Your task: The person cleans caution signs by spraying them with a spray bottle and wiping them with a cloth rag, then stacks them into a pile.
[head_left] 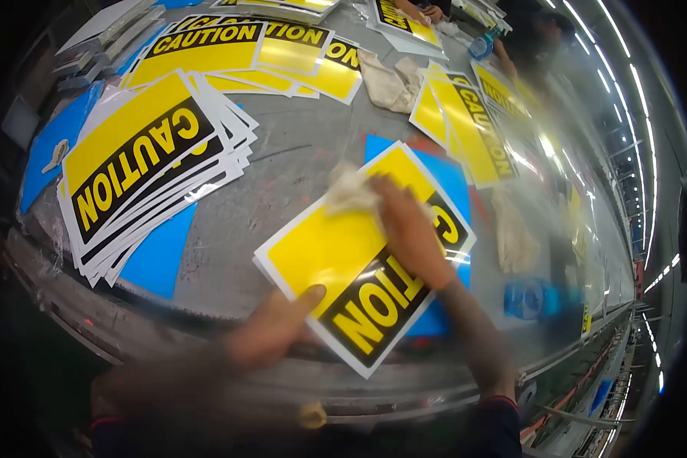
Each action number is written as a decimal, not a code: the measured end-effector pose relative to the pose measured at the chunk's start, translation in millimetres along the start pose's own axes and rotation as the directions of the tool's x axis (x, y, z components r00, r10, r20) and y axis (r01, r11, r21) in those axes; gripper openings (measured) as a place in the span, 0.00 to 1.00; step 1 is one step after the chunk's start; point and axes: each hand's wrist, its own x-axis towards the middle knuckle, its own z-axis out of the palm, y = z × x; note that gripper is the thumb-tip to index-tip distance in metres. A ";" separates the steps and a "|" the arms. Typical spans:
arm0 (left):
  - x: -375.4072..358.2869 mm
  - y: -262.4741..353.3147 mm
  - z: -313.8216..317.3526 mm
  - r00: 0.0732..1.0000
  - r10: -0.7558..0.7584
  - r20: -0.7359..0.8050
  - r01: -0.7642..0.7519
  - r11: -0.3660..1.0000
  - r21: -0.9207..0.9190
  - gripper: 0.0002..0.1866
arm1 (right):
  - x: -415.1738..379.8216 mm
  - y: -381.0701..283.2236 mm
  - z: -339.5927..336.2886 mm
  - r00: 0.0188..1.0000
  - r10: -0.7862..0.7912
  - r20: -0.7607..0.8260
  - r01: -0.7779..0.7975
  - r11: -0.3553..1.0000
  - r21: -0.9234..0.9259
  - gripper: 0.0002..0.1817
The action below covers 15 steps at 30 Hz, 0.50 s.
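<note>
A yellow sign (313,248) with a black CAUTION band lies at an angle in front of me, over a blue sheet (454,179). My left hand (278,320) grips its near left edge, the thumb on top of the yellow face. My right hand (408,225) reaches across the sign, with its blurred fingers on a whitish cloth (351,191) that touches the yellow surface. Part of the black lettering is hidden under my right hand and forearm.
A fanned stack of CAUTION signs (141,145) is at left, with more signs (206,46) behind. Further signs (473,126), a cloth (385,80) and a blue bottle (525,298) are right. A person's hands (433,13) show at the far side.
</note>
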 end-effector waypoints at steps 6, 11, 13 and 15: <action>0.0 -0.2 -1.5 0.999 0.022 0.037 -0.021 1.000 -0.017 0.25 | -38.6 -63.5 32.0 0.999 0.007 0.050 -0.016 0.984 0.178 0.29; 3.2 -7.5 -27.5 0.968 -0.014 0.252 -0.003 0.998 0.068 0.29 | -30.4 -134.3 -3.2 0.961 -0.007 0.275 -0.230 0.531 0.816 0.24; -13.8 12.8 -15.3 0.970 0.011 0.243 -0.030 0.997 0.075 0.31 | -33.5 -125.8 -9.0 0.942 0.122 0.311 -0.334 0.399 0.854 0.25; -9.7 15.8 -11.4 0.971 0.003 0.240 -0.012 0.999 0.034 0.34 | -22.7 -100.4 -21.4 0.894 0.419 0.159 -0.353 0.438 0.827 0.25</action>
